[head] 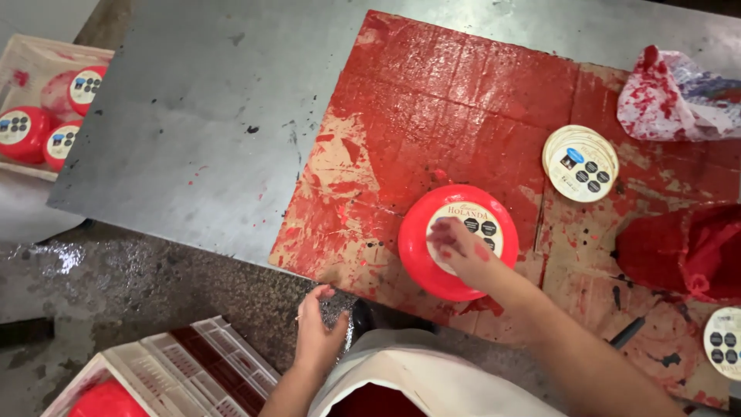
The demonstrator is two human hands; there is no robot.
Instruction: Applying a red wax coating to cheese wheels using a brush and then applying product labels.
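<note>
Nearest you, at 6 o'clock, your white apron (417, 371) fills the bottom edge, with a white plastic crate (197, 371) at 7 o'clock holding a red cheese ball (104, 401). Your left hand (316, 328) hangs off the bench (193, 116) edge, fingers loosely curled and holding nothing. Your right hand (461, 247) lies flat, fingers spread, on the round label (467, 232) atop the red waxed cheese wheel (455, 241), pressing rather than gripping. The wheel sits on red-stained cardboard (432, 100) just right of centre. A stack of round labels (580, 164) lies at 2 o'clock, near a stained crumpled wrapper (671, 96). At 9 o'clock, well apart, a tray (38, 54) holds more labelled red cheeses (23, 133).
</note>
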